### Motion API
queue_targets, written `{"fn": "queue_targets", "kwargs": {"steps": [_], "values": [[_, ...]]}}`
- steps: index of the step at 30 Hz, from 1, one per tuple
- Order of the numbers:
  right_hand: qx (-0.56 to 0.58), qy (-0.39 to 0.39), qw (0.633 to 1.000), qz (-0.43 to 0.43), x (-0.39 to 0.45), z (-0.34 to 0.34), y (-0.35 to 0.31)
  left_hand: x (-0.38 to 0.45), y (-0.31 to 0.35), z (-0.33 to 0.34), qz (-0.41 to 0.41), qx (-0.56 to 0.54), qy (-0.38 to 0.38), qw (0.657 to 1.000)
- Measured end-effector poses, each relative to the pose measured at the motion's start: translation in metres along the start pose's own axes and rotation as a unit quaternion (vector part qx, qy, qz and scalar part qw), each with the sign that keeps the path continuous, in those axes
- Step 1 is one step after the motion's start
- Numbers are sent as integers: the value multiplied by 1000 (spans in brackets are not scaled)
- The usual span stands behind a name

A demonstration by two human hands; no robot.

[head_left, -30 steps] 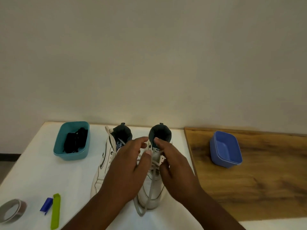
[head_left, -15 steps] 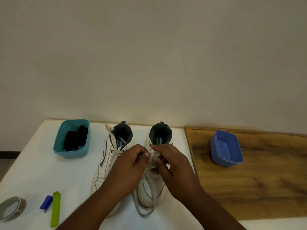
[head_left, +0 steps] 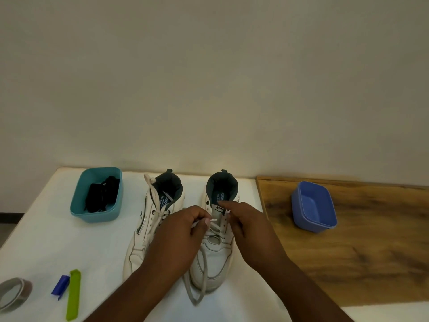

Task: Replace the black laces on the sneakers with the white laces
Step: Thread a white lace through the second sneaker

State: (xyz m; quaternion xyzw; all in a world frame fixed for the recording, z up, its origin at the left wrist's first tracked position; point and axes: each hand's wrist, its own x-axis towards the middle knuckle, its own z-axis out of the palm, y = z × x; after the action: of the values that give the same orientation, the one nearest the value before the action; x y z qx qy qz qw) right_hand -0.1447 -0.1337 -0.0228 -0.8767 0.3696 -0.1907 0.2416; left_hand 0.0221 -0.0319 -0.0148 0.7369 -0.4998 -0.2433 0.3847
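Two white sneakers stand side by side on the white table, toes toward me. The left sneaker (head_left: 148, 228) carries a white lace through its eyelets. Over the right sneaker (head_left: 216, 259) my left hand (head_left: 178, 238) pinches the tip of a white lace (head_left: 203, 273), whose slack loops down past the toe. My right hand (head_left: 250, 226) holds the shoe's right eyelet flap beside the tongue. The black laces (head_left: 101, 195) lie bundled in a teal tub (head_left: 76, 205) at the left.
A blue tub (head_left: 313, 205) sits on the wooden board (head_left: 371, 252) to the right. Near the table's front left lie a roll of grey tape (head_left: 14, 293), a small blue clip (head_left: 60, 284) and a green strip (head_left: 73, 295). A plain wall rises behind.
Both hands have slid down from the right sneaker's collar to its upper eyelets. My left hand now pinches the lace tip, pointing it toward the right flap.
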Motion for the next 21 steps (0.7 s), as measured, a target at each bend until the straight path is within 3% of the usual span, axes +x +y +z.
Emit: {"fn": "queue_targets", "kwargs": {"steps": [3,10,21], "values": [[-94,-58,994,3,4,2,6,3,1,5,42,30,32,998],[-38,-39,999,-6,5,4,14,13,4,20,76,227,114,964],[56,-8,998,-1,-1,8,24,20,-1,44,42,335,72,939]]}}
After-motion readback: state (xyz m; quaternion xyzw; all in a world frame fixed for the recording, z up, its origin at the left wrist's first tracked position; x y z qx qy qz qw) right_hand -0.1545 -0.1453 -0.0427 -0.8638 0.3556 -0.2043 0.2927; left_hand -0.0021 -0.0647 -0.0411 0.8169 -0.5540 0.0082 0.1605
